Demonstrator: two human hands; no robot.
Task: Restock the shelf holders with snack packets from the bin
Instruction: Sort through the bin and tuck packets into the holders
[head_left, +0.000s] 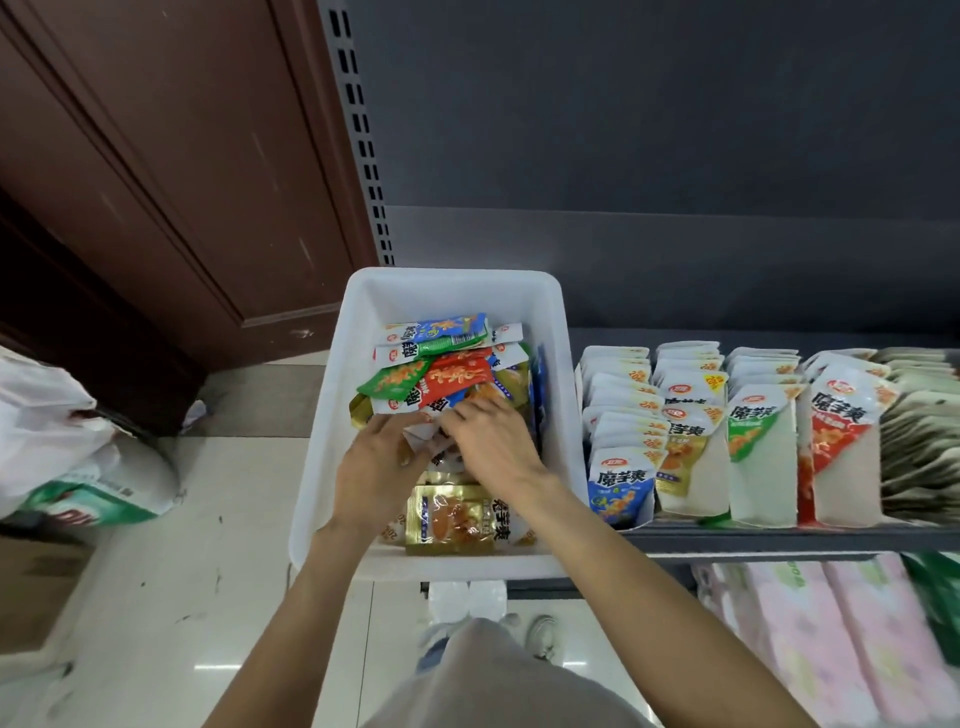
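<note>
A white plastic bin (332, 415) holds a loose heap of snack packets (441, 369) in green, red, blue and gold, lying flat and overlapping just beyond the hands. A gold packet (457, 519) lies flat beneath the wrists. To their right, white shelf holders (769, 493) carry upright packet rows.

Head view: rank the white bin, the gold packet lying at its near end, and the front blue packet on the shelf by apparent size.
1. White bin, by far the largest.
2. Gold packet and blue packet look much alike; the blue one stands partly hidden in its holder, so no ranking.
</note>
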